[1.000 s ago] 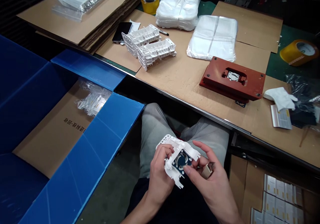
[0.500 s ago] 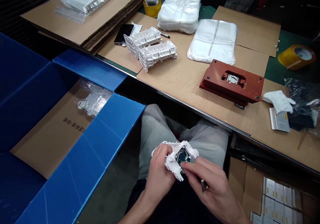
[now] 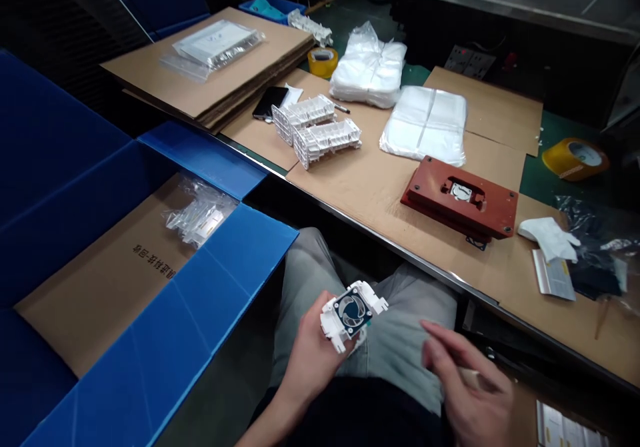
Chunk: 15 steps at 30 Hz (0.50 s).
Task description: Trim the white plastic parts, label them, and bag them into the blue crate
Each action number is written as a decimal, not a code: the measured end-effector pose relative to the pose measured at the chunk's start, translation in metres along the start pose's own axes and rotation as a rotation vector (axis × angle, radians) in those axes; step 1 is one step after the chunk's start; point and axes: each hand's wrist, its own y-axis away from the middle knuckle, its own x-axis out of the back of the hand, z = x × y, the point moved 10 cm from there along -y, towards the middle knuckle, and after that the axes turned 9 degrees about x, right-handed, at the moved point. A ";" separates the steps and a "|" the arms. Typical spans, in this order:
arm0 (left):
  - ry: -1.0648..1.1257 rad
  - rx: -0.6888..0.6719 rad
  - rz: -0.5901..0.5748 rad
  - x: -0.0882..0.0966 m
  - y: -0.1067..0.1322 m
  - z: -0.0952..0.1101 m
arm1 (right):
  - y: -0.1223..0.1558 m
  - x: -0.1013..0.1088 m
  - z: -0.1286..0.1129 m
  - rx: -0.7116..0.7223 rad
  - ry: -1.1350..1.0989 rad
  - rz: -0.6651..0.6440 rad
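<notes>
My left hand (image 3: 313, 340) is wrapped around a white plastic housing (image 3: 374, 296), held above my lap. A small dark fan plate (image 3: 353, 311) with curved openings sits on its upward-facing side. My right hand (image 3: 465, 384) is apart from the housing, to its right, and smeared by motion. Its fingers are curled around a pale, slim object that is too blurred to name. On the table beyond, two similar white plastic housings (image 3: 327, 142) lie side by side, and a red-brown fixture block (image 3: 430, 210) holds a small light square part.
To the left stands an open blue box (image 3: 215, 287) with bagged parts (image 3: 200, 214) inside. Stacked cardboard sheets (image 3: 145, 74), bundled plastic bags (image 3: 425, 124), tape rolls (image 3: 575, 159) and a white glove (image 3: 549, 237) lie on the table. Its edge runs diagonally past my knees.
My right hand has drawn away from the housing toward the lower right. The left hand has turned the housing so the fan plate faces up more fully. The head view has tilted upward.
</notes>
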 end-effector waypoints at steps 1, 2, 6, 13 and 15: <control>0.113 -0.006 0.000 0.002 -0.002 0.003 | 0.000 0.013 0.019 -0.101 -0.019 0.109; 0.226 -0.011 -0.002 0.003 -0.004 0.006 | 0.000 0.020 0.036 -0.184 -0.061 0.170; 0.622 0.061 -0.052 -0.016 -0.010 0.015 | -0.003 -0.009 0.078 -0.394 -0.407 0.065; 0.983 0.107 -0.255 -0.074 -0.014 0.032 | -0.026 -0.017 0.070 -0.504 -0.782 0.009; 1.003 0.144 -0.297 -0.083 -0.018 0.029 | -0.046 0.000 0.056 -0.428 -0.771 0.027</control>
